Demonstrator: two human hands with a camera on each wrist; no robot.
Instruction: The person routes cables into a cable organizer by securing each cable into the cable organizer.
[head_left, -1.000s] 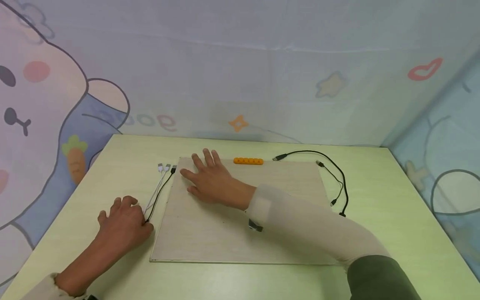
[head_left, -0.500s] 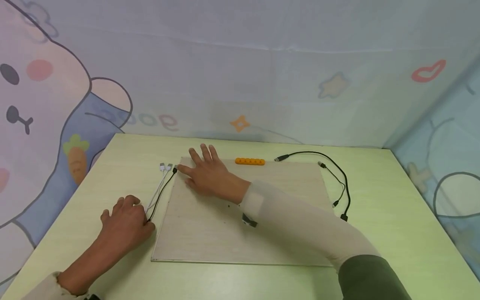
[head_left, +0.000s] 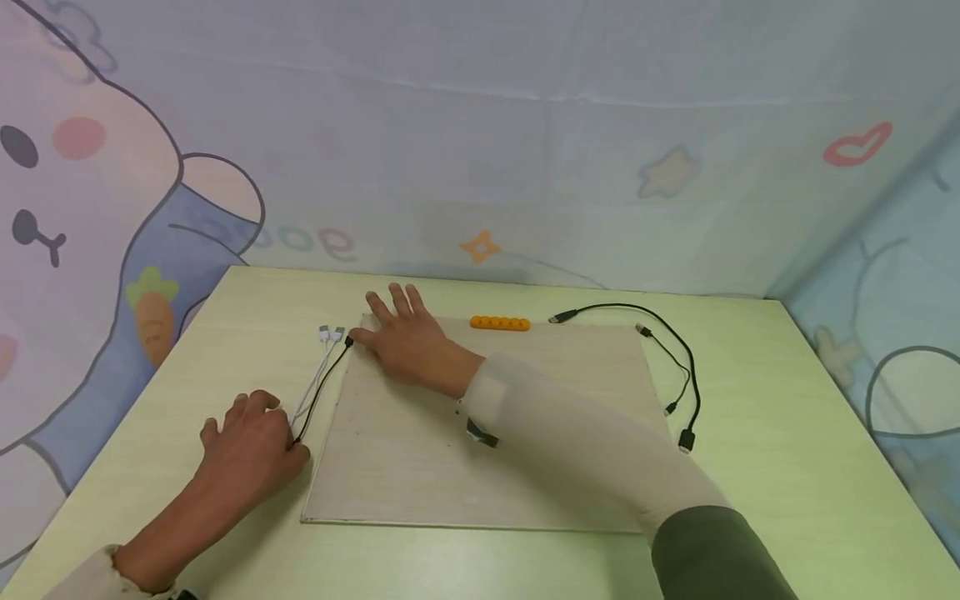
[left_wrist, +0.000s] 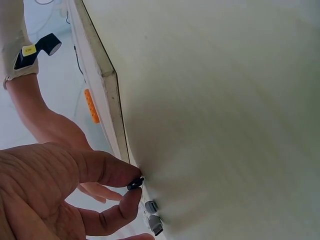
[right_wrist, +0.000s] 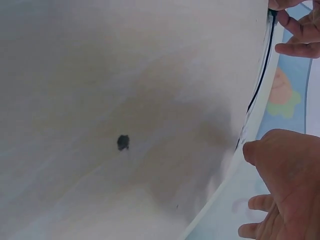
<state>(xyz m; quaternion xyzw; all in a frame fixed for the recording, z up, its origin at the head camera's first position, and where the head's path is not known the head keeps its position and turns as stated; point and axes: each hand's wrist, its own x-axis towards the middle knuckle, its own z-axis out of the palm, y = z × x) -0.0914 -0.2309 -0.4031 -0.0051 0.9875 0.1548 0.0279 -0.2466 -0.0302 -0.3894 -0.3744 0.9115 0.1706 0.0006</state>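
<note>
White cables point(head_left: 325, 335), two; black cables point(head_left: 320, 387), three

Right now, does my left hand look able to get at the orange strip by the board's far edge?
Probably not directly: the left hand pinches the black cable by its near end, and the right hand, over the board, lies across the straight path to the orange strip.

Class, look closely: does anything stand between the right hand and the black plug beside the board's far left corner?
Nothing visible does. In the head view, the right hand has a fingertip right at the black plug; whether they touch is hard to tell. The white plugs lie on the black plug's other side, out of the way.
</note>
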